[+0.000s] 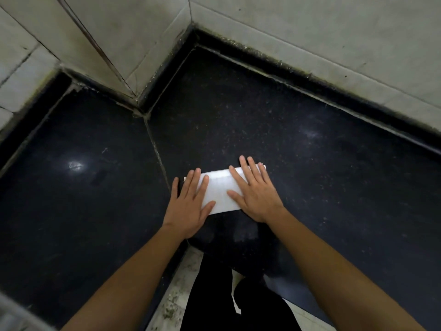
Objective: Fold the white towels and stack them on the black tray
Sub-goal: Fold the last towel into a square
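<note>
Both my hands lie flat, fingers straight and slightly spread, pressing down on a folded white towel (219, 189). My left hand (188, 206) covers the towel's left end, with the thumb across the near edge and the little finger out on the bare stone beside the cloth. My right hand (255, 197) covers the right end, with the fingertips reaching the far edge. Between them a strip of the towel shows. It is a narrow rectangle lying slantwise, its right end farther from me than its left.

The towel rests on a black speckled stone worktop (310, 163), just right of a pale seam (155, 144) that runs toward the corner. Grey tiled walls (310, 32) rise behind the worktop, and one juts out as a corner on the left. A blurred spot of light (76, 166) reflects off the stone well to the left. Below the worktop's near edge I see my dark trousers (214, 295) and a pale, stained floor (174, 295).
</note>
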`<state>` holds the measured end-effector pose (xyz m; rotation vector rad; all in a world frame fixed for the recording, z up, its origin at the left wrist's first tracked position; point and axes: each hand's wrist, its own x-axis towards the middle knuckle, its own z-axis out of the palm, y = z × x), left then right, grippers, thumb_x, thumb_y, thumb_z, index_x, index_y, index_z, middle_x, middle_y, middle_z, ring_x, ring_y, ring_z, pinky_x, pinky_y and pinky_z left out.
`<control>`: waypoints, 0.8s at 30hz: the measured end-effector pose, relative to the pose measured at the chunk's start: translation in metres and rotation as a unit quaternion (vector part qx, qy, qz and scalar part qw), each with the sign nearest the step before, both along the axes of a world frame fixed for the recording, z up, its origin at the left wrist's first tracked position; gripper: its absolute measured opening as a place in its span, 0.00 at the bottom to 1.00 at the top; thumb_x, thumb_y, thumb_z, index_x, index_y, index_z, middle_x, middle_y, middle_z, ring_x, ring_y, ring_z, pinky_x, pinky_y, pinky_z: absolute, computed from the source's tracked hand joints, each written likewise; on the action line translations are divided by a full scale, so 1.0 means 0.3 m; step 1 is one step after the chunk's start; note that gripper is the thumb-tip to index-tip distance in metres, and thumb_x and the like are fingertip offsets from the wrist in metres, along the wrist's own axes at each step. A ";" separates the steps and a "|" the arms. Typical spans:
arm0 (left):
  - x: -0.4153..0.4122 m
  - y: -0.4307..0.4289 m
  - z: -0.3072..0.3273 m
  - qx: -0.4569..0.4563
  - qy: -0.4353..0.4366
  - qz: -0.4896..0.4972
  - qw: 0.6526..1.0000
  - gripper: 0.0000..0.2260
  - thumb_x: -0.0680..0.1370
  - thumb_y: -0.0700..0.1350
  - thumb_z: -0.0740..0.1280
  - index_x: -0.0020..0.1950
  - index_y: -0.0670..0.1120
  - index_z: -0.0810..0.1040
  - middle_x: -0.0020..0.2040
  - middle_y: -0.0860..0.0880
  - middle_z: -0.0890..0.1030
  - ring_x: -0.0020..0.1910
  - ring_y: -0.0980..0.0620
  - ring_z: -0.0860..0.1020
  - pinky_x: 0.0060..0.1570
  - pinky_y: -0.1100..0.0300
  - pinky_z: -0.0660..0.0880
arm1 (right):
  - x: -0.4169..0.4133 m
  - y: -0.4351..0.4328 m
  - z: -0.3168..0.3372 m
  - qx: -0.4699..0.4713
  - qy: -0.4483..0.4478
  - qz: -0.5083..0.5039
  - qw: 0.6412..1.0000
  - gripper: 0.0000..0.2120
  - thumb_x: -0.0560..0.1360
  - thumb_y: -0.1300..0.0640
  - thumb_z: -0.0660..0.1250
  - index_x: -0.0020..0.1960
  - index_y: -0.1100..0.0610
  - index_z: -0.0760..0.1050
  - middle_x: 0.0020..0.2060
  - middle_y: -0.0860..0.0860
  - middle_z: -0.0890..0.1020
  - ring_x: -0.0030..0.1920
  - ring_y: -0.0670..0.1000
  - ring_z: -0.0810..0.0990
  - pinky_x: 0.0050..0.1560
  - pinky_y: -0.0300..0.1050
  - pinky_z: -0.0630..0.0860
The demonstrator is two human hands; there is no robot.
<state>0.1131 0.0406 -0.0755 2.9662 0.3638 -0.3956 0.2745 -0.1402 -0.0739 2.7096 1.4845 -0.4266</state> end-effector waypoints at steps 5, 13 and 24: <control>0.012 -0.006 0.032 0.013 0.016 0.006 1.000 0.34 0.82 0.65 0.41 0.81 0.45 0.51 0.82 0.42 0.47 0.80 0.43 0.47 0.75 0.34 0.48 | 0.029 -0.037 0.027 -0.025 -0.021 -0.030 0.999 0.33 0.83 0.36 0.42 0.82 0.54 0.49 0.81 0.60 0.49 0.81 0.60 0.47 0.78 0.63 0.49; 0.128 -0.042 0.047 0.008 -0.016 -0.047 0.999 0.35 0.81 0.68 0.43 0.81 0.49 0.52 0.81 0.43 0.51 0.80 0.44 0.48 0.74 0.34 0.48 | 0.017 -0.055 0.027 -0.020 -0.011 0.052 0.998 0.33 0.83 0.36 0.43 0.82 0.53 0.46 0.81 0.59 0.46 0.81 0.60 0.45 0.78 0.62 0.49; 0.114 -0.013 0.032 0.000 0.013 -0.059 0.998 0.35 0.80 0.69 0.42 0.82 0.51 0.50 0.82 0.42 0.49 0.80 0.42 0.47 0.74 0.34 0.48 | 0.016 -0.082 0.058 -0.008 0.043 -0.062 0.997 0.35 0.82 0.35 0.45 0.82 0.54 0.45 0.81 0.58 0.43 0.81 0.58 0.42 0.79 0.62 0.45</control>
